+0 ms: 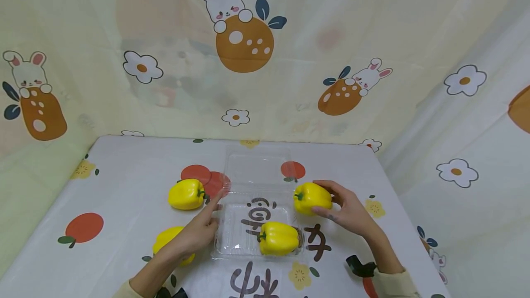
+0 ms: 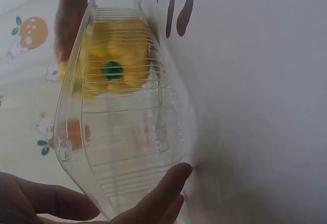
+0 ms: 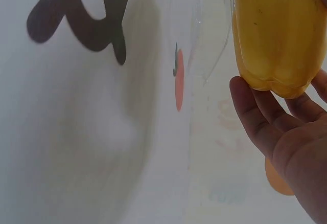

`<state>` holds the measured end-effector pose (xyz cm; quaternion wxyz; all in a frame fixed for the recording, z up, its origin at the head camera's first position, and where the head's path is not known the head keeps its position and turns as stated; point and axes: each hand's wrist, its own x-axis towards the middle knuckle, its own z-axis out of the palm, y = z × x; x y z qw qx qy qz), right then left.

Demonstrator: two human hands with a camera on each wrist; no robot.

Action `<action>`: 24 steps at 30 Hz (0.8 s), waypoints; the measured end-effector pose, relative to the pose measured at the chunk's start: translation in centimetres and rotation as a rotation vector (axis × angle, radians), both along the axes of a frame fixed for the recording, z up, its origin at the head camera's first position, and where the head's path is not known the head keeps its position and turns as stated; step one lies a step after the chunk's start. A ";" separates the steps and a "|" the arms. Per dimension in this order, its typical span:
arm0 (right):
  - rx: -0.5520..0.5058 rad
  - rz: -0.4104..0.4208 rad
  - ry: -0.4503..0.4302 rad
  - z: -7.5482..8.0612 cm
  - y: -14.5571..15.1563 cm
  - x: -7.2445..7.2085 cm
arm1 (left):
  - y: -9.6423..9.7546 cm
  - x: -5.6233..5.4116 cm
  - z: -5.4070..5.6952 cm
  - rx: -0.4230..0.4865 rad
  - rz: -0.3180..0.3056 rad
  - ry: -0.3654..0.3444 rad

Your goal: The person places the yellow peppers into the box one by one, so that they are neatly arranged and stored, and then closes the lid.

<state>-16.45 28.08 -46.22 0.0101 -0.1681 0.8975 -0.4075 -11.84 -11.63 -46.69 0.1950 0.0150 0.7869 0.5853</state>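
Observation:
My right hand grips a yellow bell pepper at the right side of a clear plastic container. Fingers and thumb clasp that pepper from its right end, and its stem points left. Inside the container, at its right front, lies another yellow pepper; the left wrist view shows yellow and a green stem through the ribbed wall. At the container's left edge my left hand holds the rim, with digits on either side of it. The container's see-through lid is folded back.
A yellow pepper lies left of the container, and another is partly covered by my left forearm. A printed white cloth covers the table. Patterned curtains hang behind and at the sides.

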 end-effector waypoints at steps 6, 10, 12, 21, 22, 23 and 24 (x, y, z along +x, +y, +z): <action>-0.012 0.006 0.012 0.0 -0.7 0.3 | 0.0 0.1 -0.1 0.000 0.004 -0.008; -0.022 0.012 0.020 0.3 -1.4 0.6 | 0.1 0.2 -0.1 0.006 0.002 -0.010; -0.025 0.017 0.020 0.5 -1.8 0.8 | 0.1 0.2 -0.1 0.008 0.001 -0.012; -0.031 0.043 0.023 0.8 -2.8 1.1 | 0.1 0.2 -0.1 0.014 -0.003 -0.016; -0.032 0.048 0.026 0.8 -2.9 1.2 | 0.1 0.2 -0.2 0.016 -0.003 -0.015; -0.034 0.053 0.027 0.9 -3.0 1.2 | 0.1 0.2 -0.2 0.017 -0.002 -0.014; -0.038 0.058 0.027 0.9 -3.1 1.2 | 0.1 0.1 -0.2 0.019 -0.002 -0.014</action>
